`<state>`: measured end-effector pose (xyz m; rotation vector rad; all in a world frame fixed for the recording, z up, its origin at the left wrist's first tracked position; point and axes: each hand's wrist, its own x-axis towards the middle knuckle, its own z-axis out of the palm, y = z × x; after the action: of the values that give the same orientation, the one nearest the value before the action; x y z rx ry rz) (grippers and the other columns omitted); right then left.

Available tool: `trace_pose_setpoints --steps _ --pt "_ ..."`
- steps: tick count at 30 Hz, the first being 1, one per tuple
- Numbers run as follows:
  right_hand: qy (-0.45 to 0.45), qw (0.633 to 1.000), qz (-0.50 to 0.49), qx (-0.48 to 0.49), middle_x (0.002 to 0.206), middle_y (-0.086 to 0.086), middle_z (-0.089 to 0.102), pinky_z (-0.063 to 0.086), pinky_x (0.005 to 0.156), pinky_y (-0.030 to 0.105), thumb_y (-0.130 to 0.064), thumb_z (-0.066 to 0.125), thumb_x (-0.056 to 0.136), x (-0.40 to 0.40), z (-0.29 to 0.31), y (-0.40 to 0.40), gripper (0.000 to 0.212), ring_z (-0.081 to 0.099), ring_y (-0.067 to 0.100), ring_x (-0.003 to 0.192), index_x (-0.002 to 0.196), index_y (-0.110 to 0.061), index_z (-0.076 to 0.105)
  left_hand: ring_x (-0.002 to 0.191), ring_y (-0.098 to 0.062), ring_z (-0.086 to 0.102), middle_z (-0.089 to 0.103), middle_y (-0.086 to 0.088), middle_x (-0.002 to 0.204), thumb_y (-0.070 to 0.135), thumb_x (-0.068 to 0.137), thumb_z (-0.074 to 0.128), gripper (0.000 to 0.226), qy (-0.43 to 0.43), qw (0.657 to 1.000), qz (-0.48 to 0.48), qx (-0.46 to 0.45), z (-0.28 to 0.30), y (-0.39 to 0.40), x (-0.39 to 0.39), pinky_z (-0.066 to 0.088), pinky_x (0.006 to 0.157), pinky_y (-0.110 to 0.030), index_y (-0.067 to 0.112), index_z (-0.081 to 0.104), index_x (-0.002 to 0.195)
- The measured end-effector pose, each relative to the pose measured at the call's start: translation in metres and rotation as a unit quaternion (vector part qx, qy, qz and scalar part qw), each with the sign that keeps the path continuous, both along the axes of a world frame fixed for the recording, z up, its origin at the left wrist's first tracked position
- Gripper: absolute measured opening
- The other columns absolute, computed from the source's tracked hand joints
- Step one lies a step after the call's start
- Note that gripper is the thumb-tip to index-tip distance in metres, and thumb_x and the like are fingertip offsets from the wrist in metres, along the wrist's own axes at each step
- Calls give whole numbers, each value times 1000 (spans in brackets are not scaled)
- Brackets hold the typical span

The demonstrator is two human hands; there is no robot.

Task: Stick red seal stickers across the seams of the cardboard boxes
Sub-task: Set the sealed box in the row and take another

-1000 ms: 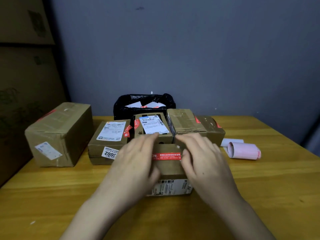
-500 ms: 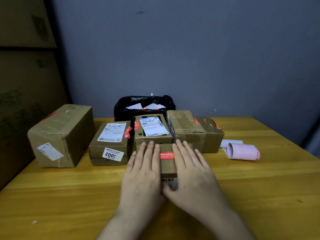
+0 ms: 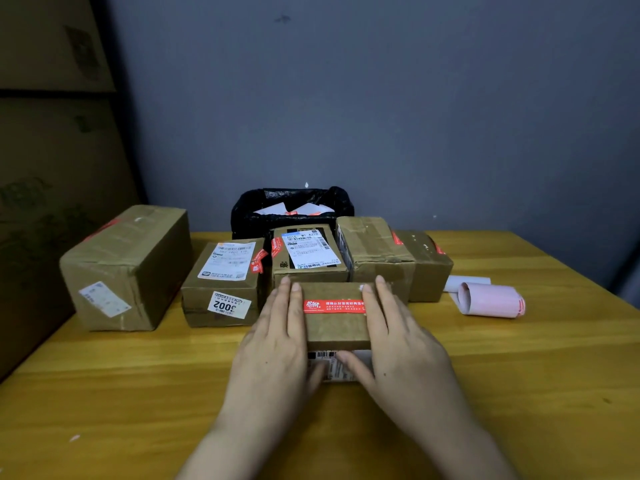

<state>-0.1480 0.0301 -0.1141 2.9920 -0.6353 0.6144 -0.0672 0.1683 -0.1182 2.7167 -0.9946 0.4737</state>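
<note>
a small cardboard box [image 3: 334, 315] is set on the wooden table [image 3: 138, 393], just in front of a row of larger boxes [image 3: 308, 254]. a red seal sticker [image 3: 334, 305] is laid flat across the small box's top, nearer its far edge. the box is flanked by both hands: the left hand [image 3: 277, 344] is pressed along its left side and the right hand [image 3: 398, 337] along its right side, fingers straight and flat, with both thumbs brought against the labelled near face. nothing is pinched or gripped by either hand.

the sticker's two ends are hidden under the fingers, so whether they are folded down over the box edges cannot be told. if the ends are left unpressed, they could lift and the seal could peel. a crease or bubble could be trapped if the sides are rubbed unevenly. if the light box is pushed harder from one side, it could be skewed or slid into the row behind. a pink sticker roll [image 3: 491, 301] is left to the right of the small box, well apart from it.
</note>
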Motion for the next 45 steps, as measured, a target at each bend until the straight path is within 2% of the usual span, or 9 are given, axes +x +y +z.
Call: trace_pose_setpoints --steps 4,8,16,20,26,33,37,43,45 --pt "12 1000 -5 -19 139 14 53 58 70 33 -66 25 80 -1 1 -1 85 67 25 108 135 -8 54 146 -29 17 1 -21 158 62 86 49 104 -31 999 -12 31 12 -4 -7 31 112 -34 0 -7 148" --pt "-7 1000 11 -20 143 11 50 55 81 34 -67 27 83 -4 -2 -4 83 63 23 114 141 -11 46 111 -32 63 55 -24 131 58 51 81 106 -15 999 -6 41 9 2 -2 56 77 -38 -5 52 131" --pt "-12 1000 19 8 144 11 49 56 80 36 -62 29 84 -6 -4 0 80 61 26 116 141 -9 46 114 -31 61 53 -22 135 54 56 78 100 -35 999 -30 3 3 4 2 55 82 -37 -4 52 132" --pt "-22 999 31 26 144 5 49 54 84 32 -67 31 83 -8 -4 -5 83 60 21 117 142 -10 44 140 0 4 -3 13 156 52 84 58 95 52 988 -105 -104 0 8 8 10 112 -20 21 0 152" --pt "-73 987 117 83 153 -32 -1 9 100 6 -73 29 86 -25 6 -28 79 3 -15 133 151 -39 1 134 17 10 11 26 147 60 63 71 103 190 934 -184 -240 -3 9 17 12 111 -8 44 9 144" --pt "-163 982 81 -50 134 -13 57 37 82 19 -73 27 89 -48 16 -62 72 61 7 105 134 -26 56 131 7 35 34 22 143 64 67 62 83 269 889 -248 -276 27 -13 8 35 112 -35 53 24 139" --pt "-215 962 122 -115 115 -6 69 48 71 24 -71 22 93 -64 32 -102 73 71 17 82 121 -20 67 127 4 40 41 19 138 65 68 67 79 292 881 -283 -240 59 -37 3 37 106 -23 52 31 137" --pt "-428 889 74 144 107 -40 56 48 76 36 -50 31 97 -63 38 -165 46 58 0 86 133 -26 49 111 -6 53 49 7 126 59 58 77 89 296 861 -257 -325 96 -99 -1 47 97 -29 34 41 136" --pt "-453 869 -21 197 106 -30 59 48 78 42 -28 40 100 -50 30 -193 33 58 1 87 132 -21 46 116 -12 51 45 3 130 65 54 74 97 293 855 -235 -357 103 -119 0 47 99 -36 34 34 138"
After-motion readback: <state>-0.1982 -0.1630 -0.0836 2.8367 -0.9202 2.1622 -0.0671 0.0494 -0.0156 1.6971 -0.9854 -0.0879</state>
